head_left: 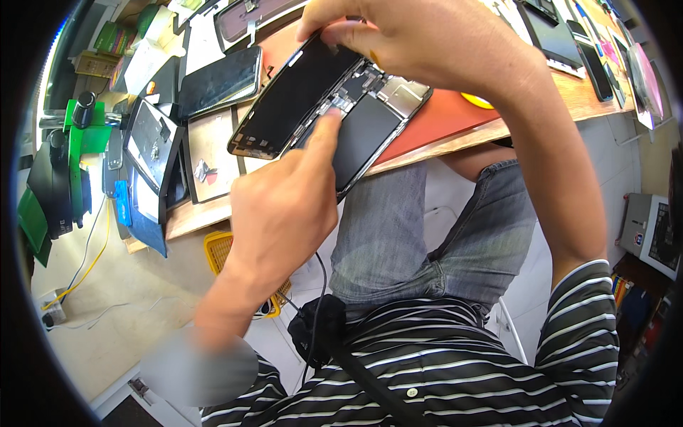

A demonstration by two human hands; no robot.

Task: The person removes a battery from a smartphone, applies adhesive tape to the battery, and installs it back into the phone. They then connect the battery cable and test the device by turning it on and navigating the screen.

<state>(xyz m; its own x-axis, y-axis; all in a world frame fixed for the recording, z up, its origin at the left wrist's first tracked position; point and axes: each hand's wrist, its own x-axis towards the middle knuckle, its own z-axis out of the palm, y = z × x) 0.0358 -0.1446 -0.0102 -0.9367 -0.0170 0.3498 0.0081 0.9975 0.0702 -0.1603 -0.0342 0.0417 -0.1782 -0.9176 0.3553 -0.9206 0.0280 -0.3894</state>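
Phone point(370, 128) long axis diagonal, lower-left to upper-right; right hand point(398, 35) grips screen point(292, 96); left hand point(284, 206) pointing.

Left hand point(281, 213) with index extended forward, right hand point(420, 43) curled, fingers point(334, 32) pinched.

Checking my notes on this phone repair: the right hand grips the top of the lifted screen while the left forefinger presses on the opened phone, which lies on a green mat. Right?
Not quite: the mat is orange-red, not green, as the head view shows. The rest holds: the right hand grips the top of the lifted screen, and the left hand puts its forefinger on the opened phone.
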